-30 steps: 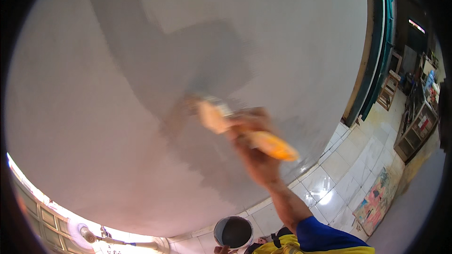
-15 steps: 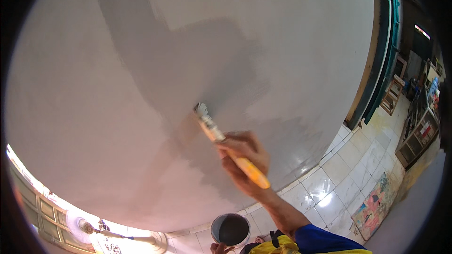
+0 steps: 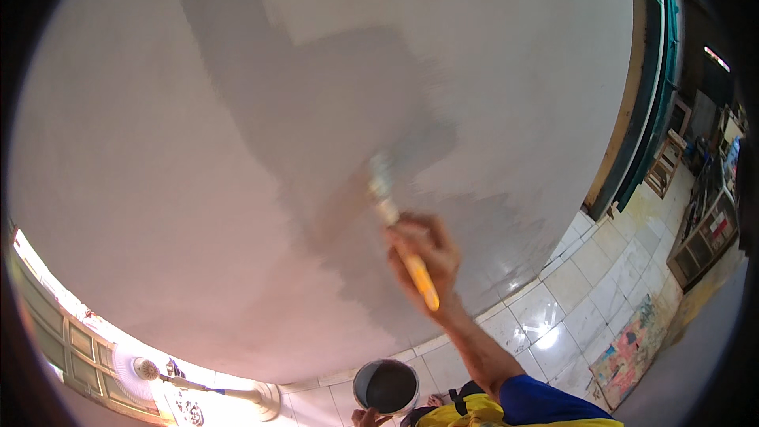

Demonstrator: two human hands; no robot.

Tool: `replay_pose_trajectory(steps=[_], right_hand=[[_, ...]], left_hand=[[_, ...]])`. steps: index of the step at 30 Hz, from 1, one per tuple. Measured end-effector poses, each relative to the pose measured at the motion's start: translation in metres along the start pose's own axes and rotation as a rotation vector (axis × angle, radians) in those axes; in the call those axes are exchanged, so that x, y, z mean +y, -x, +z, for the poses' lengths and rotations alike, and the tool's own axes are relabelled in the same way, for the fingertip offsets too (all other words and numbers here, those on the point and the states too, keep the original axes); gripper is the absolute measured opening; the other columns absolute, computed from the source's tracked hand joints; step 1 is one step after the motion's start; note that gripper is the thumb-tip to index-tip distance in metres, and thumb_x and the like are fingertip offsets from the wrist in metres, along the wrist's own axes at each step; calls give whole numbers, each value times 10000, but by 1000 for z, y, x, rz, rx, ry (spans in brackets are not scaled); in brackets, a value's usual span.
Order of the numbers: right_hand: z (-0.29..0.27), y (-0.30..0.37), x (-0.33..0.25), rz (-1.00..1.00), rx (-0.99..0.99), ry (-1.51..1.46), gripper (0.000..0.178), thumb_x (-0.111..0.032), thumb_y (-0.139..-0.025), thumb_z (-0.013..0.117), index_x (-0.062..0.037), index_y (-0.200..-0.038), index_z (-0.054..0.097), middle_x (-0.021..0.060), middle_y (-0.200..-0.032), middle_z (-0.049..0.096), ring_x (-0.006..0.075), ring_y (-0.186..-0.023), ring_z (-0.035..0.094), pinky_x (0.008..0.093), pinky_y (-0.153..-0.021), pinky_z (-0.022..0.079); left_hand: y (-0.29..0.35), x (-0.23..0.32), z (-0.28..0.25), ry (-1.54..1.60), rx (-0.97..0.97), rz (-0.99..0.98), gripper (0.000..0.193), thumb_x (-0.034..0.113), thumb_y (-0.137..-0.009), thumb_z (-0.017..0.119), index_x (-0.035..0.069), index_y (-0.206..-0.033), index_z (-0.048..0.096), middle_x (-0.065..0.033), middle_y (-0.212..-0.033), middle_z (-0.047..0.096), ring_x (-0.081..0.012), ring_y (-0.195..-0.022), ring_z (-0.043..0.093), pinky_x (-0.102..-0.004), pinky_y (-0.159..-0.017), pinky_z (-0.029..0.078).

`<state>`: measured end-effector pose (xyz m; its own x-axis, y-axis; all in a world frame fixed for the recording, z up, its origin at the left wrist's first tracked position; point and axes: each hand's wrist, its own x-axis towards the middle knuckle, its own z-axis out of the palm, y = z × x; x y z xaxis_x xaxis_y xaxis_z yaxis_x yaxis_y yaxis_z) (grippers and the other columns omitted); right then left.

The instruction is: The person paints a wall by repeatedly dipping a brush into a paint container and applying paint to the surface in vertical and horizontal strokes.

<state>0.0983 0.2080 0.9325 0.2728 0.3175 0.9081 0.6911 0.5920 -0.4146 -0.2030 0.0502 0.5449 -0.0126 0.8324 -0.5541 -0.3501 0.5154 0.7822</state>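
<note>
My right hand (image 3: pixel 427 253) is closed round the yellow handle of a paintbrush (image 3: pixel 417 275). The brush head, blurred by motion, lies against or very near the wall (image 3: pixel 514 87), on a patch of darker grey wet paint (image 3: pixel 332 103). That patch runs from the upper left down to the lower middle of the wall. Low in the view, my left hand (image 3: pixel 368 417) grips the rim of a bucket (image 3: pixel 357 386) with dark grey paint in it. Only the fingers of that hand show.
White floor tiles (image 3: pixel 569 277) run along the wall's foot. A standing fan (image 3: pixel 146 369) is at the lower left by a panelled door (image 3: pixel 83 348). To the right are a green door frame (image 3: pixel 660 95), a wooden cabinet (image 3: pixel 704 237) and a paint-stained mat (image 3: pixel 628 344).
The paintbrush has moved rightward across the wall, its handle now more upright. My left hand and the bucket stay where they were. The view has shifted slightly.
</note>
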Motion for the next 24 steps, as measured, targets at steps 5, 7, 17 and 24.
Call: replay_pose_trajectory(steps=[5,7,17,24], right_hand=[[-30,2,26,28,71,-69,247,7,-812,666,-76,-1042,634,81,-1021,618,212,-916,593,319,-744,499],[-64,6,65,159,238,-52,209,14,-840,636,-77,-1028,637,72,-1000,615,211,-960,584,325,-741,503],[-12,43,20,123,-84,20,260,4,-785,682,-110,-1018,690,106,-1043,619,198,-912,626,277,-732,509],[-67,19,56,135,-7,-37,244,24,-812,667,-90,-1028,673,95,-1079,606,209,-958,616,299,-771,510]], left_hand=[[-3,-26,-21,-30,-30,122,361,179,-836,706,-20,-892,411,-103,-779,514,-254,-686,634,-425,-613,628],[4,-15,-7,59,22,14,332,196,-857,688,12,-848,412,-88,-773,516,-225,-664,618,-429,-636,628],[3,-2,-4,22,20,-40,318,110,-814,658,-54,-910,404,-143,-853,519,-276,-720,632,-460,-677,621],[22,10,5,19,143,-37,348,66,-733,634,-68,-913,368,-189,-852,510,-346,-710,636,-507,-707,610]])
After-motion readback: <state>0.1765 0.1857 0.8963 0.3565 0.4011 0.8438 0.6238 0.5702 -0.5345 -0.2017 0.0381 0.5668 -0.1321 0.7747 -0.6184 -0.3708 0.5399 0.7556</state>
